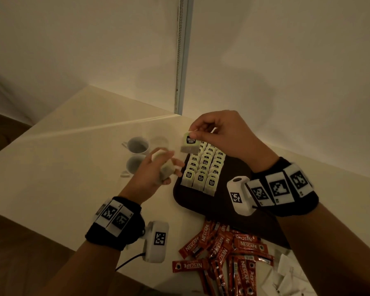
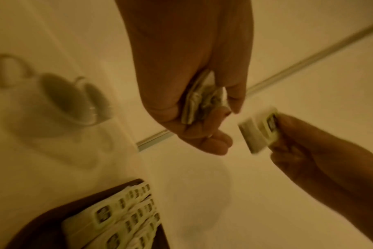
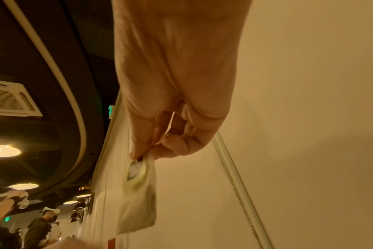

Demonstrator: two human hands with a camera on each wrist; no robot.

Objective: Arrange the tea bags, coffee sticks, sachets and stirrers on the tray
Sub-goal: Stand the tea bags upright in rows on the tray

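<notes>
A dark tray [image 1: 192, 201] lies on the pale table and carries three neat rows of pale green tea bags [image 1: 203, 169]. My right hand [image 1: 218, 133] pinches one tea bag [image 1: 189, 143] by its top edge above the tray's far left corner; it hangs down in the right wrist view [image 3: 138, 193]. My left hand [image 1: 156, 169], left of the tray, grips a small stack of tea bags [image 1: 166, 166], seen bunched in the palm [image 2: 202, 101]. Red coffee sticks [image 1: 226, 253] lie in a loose heap on the table near the tray's front edge. No stirrers show.
Two white cups [image 1: 138, 145] and a clear glass [image 1: 159, 142] stand left of the tray's far end. White sachets [image 1: 291, 274] lie at the lower right. A wall with a metal strip [image 1: 181, 60] rises behind the table. Other people show in the right wrist view.
</notes>
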